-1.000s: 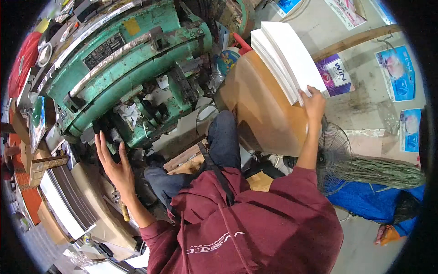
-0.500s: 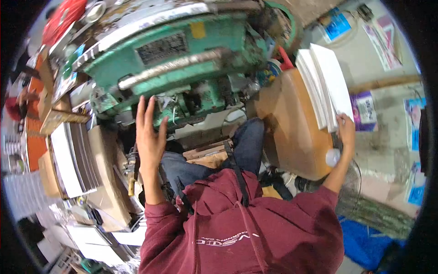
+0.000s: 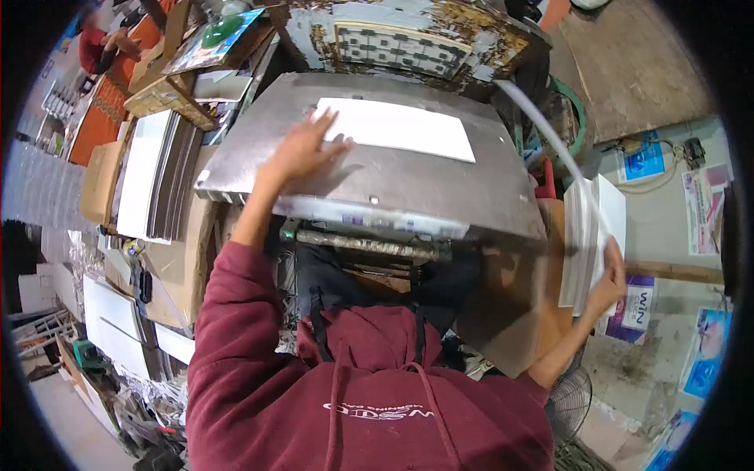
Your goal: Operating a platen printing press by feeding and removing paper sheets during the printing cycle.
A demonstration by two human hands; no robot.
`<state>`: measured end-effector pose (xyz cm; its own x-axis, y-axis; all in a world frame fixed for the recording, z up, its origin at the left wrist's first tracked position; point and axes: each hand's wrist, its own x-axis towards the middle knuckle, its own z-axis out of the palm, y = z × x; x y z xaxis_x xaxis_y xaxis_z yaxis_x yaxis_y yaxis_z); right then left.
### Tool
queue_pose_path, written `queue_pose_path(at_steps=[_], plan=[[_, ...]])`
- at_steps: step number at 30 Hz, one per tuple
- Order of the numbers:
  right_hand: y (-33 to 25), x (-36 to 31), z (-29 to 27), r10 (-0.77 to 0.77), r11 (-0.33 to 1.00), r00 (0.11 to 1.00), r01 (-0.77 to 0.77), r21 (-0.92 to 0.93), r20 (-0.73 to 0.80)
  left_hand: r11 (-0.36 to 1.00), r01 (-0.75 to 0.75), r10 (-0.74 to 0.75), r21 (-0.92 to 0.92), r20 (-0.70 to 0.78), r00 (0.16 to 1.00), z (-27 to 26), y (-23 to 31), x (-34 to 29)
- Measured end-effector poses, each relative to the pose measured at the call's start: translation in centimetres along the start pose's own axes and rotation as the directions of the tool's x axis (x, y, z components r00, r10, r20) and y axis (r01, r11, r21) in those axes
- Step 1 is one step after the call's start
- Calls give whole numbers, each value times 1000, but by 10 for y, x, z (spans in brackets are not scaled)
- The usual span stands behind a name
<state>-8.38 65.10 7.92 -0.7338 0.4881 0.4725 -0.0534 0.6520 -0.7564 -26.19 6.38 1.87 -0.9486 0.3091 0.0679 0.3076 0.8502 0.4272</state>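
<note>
A white sheet (image 3: 400, 129) lies on the flat grey metal plate (image 3: 440, 184) of the machine in front of me. My left hand (image 3: 302, 149) rests at the sheet's left end, fingers spread, the fingertips on its edge. Off to the right, my right hand (image 3: 605, 282) is closed on a long white card sheet (image 3: 559, 149), seen nearly edge-on and bowing up toward the plate's far right corner. Beneath and beside it, a stack of white sheets (image 3: 581, 235) stands on a brown box, the hand just at its near end.
Behind the plate rises a worn machine part with a patterned panel (image 3: 400, 51). To my left, another stack of white sheets (image 3: 145, 177) stands by cardboard (image 3: 177, 275). A fan (image 3: 572, 400) is low at the right. Another person (image 3: 98, 43) appears at far left.
The grey plate, carrying a white sheet, now faces me where the green machine front showed. My left hand has come down onto that sheet. My right hand has raised a sheet from the stack.
</note>
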Motion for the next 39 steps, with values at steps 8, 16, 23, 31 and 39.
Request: queue_pose_path(at_steps=[8,16,23,31,39], plan=[[-19,-18,187,-151,981,614,-5,195,775,947,-179,137,268,170,976,20,46,-157],[-29,40,284,-317,927,477,339,161,820,964,25,59,265,-302,951,-102,12,-243],[-71,87,216,-111,983,805,4,181,583,590,636,-88,497,-744,663,-172,-109,-283],[23,35,44,45,762,976,105,-639,215,571,799,-601,188,-568,563,-90,-341,-322],[73,-56,-54,363,164,926,-172,-971,-103,638,757,-381,144,-795,472,-66,-320,-319]])
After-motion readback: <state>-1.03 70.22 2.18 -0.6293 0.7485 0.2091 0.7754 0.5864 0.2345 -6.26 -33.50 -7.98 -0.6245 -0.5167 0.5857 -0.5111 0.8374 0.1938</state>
